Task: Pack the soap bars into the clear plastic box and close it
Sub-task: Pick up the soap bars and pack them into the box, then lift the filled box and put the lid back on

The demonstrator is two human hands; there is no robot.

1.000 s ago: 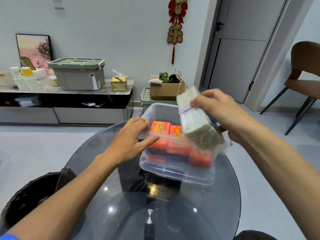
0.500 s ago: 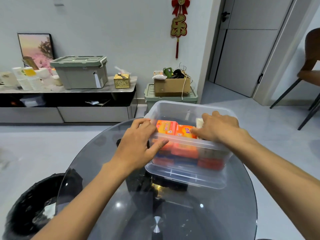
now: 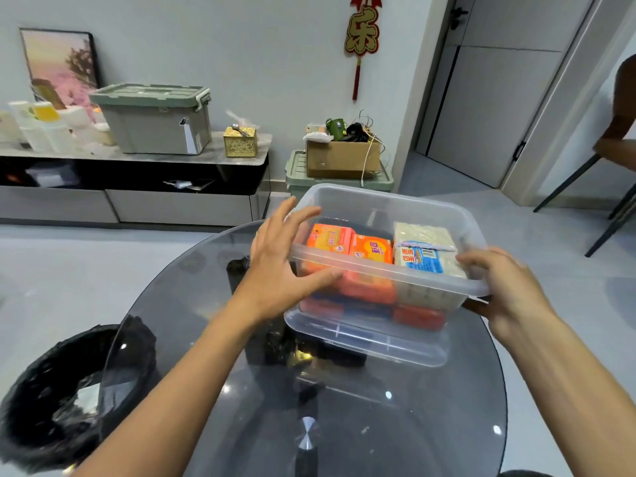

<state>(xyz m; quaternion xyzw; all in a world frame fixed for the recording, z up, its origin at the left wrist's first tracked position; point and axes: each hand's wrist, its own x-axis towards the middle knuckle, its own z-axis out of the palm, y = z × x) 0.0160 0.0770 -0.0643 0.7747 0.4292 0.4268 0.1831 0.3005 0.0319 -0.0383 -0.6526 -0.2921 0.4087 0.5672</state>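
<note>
The white soap pack (image 3: pixel 425 251), carried in the right hand (image 3: pixel 506 290) a second ago, now lies inside the clear plastic box (image 3: pixel 378 342) beside the orange soap bars (image 3: pixel 349 246). That hand has let go and curls loosely at the right rim; the left hand (image 3: pixel 278 270), fingers spread, braces the left wall. Packing looks complete (no lid is in view). The box sits on the round glass table (image 3: pixel 241 425), the black bin (image 3: pixel 58 397) well clear.
</note>
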